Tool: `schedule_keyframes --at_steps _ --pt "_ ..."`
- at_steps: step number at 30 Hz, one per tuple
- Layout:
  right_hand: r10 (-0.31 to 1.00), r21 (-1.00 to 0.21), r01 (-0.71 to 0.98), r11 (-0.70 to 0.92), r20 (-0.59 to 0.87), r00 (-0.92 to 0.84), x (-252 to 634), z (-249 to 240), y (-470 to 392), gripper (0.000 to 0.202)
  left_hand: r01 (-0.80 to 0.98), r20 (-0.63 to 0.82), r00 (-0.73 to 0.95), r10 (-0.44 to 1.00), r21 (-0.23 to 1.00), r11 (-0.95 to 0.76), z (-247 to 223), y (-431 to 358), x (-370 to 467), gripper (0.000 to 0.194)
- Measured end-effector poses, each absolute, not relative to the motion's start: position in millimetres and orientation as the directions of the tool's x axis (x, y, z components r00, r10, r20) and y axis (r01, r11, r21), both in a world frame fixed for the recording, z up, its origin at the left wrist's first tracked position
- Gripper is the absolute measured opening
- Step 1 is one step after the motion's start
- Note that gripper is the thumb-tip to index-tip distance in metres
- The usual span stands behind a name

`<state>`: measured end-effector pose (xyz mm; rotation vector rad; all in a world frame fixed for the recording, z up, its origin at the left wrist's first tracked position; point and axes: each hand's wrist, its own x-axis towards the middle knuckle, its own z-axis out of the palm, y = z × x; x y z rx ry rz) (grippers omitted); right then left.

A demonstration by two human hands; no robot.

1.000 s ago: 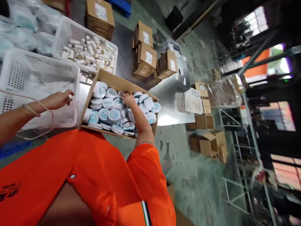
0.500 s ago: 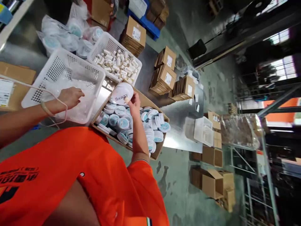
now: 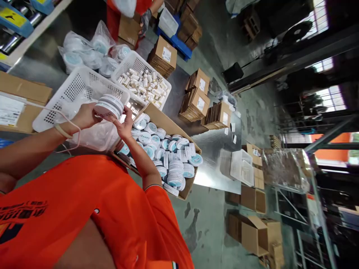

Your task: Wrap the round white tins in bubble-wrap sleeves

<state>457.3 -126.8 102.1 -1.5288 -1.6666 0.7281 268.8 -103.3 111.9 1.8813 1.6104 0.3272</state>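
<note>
Between both hands, above the white perforated basket [image 3: 50, 97], is a short stack of round flat white cases [image 3: 109, 106], tilted. My left hand [image 3: 87, 116] grips its left side, with the fingers closed round the edge. My right hand [image 3: 125, 125] pinches the right side, the thumb along the lower front. Clear plastic bags lie in the basket below. Just right of my right hand, a cardboard box [image 3: 161, 118] holds many more such cases with white and light-blue faces, some lettered "beauty".
A second white basket [image 3: 119, 73] holds many small white-and-gold bottles. Bagged round cases [image 3: 91, 54] lie behind. Stacks of flat cardboard [image 3: 162, 58] stand along the metal table [image 3: 209, 144]. At the top, a co-worker's gloved hand [image 3: 145, 22] is near a box. A pale cable [image 3: 60, 112] crosses my left wrist.
My right hand has moved left from above the cardboard box with the cases. My left hand has risen from the basket and now grips them too. A co-worker's gloved hand shows more.
</note>
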Motion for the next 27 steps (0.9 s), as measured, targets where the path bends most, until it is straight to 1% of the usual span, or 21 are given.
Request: schedule_keyframes --at_steps 2,3,5,7,9,13,14,16,17,19,20,21,23,24,25,26,27 --pt "0.982 -0.713 0.677 0.183 0.159 -0.098 464 101 -126 0.062 0.808 -0.215 0.172 0.961 0.589 -0.013 115 -100 266 0.037" --pt "0.975 -0.656 0.721 0.222 0.164 -0.151 468 101 -125 0.062 0.810 -0.212 0.162 0.964 0.586 -0.007 117 -99 265 0.039" --pt "0.952 -0.546 0.780 0.305 0.150 -0.267 474 105 -121 0.062 0.799 -0.193 0.158 0.968 0.601 -0.011 119 -97 265 0.051" --pt "0.924 -0.453 0.810 0.372 0.101 -0.369 475 111 -118 0.061 0.780 -0.172 0.168 0.971 0.625 -0.024 119 -97 267 0.066" --pt "0.903 -0.373 0.832 0.411 0.042 -0.428 471 118 -116 0.058 0.764 -0.153 0.185 0.971 0.644 -0.044 119 -99 273 0.077" --pt "0.900 -0.210 0.889 0.407 -0.072 -0.429 453 132 -115 0.032 0.743 -0.092 0.248 0.964 0.656 -0.128 117 -104 293 0.076" --pt "0.901 -0.180 0.899 0.399 -0.106 -0.421 449 135 -114 0.030 0.738 -0.076 0.267 0.961 0.657 -0.153 117 -103 298 0.076" --pt "0.911 -0.145 0.917 0.371 -0.136 -0.390 447 142 -109 0.034 0.733 -0.065 0.288 0.956 0.657 -0.176 119 -96 304 0.078" --pt "0.921 -0.147 0.924 0.353 -0.121 -0.371 449 145 -105 0.040 0.733 -0.070 0.289 0.955 0.657 -0.174 120 -90 304 0.078" --pt "0.937 -0.204 0.922 0.328 -0.051 -0.345 457 149 -98 0.055 0.735 -0.094 0.283 0.954 0.661 -0.153 124 -75 300 0.074" --pt "0.939 -0.251 0.911 0.326 -0.026 -0.343 463 150 -95 0.057 0.732 -0.109 0.286 0.952 0.665 -0.144 126 -67 297 0.072" --pt "0.937 -0.305 0.895 0.325 -0.022 -0.348 468 149 -93 0.055 0.727 -0.122 0.296 0.947 0.672 -0.140 127 -60 293 0.070" --pt "0.934 -0.403 0.866 0.297 -0.065 -0.351 477 144 -90 0.047 0.714 -0.144 0.318 0.937 0.687 -0.137 130 -48 284 0.069" --pt "0.937 -0.441 0.859 0.261 -0.098 -0.335 479 139 -89 0.047 0.706 -0.155 0.327 0.932 0.696 -0.132 132 -44 281 0.069" --pt "0.942 -0.476 0.853 0.214 -0.130 -0.309 481 134 -89 0.049 0.700 -0.167 0.333 0.928 0.703 -0.124 133 -42 277 0.069" --pt "0.946 -0.512 0.844 0.163 -0.160 -0.281 481 129 -89 0.056 0.695 -0.178 0.335 0.925 0.709 -0.115 135 -40 274 0.069" --pt "0.946 -0.548 0.828 0.117 -0.191 -0.260 480 124 -88 0.068 0.690 -0.183 0.329 0.926 0.717 -0.103 138 -38 272 0.070"
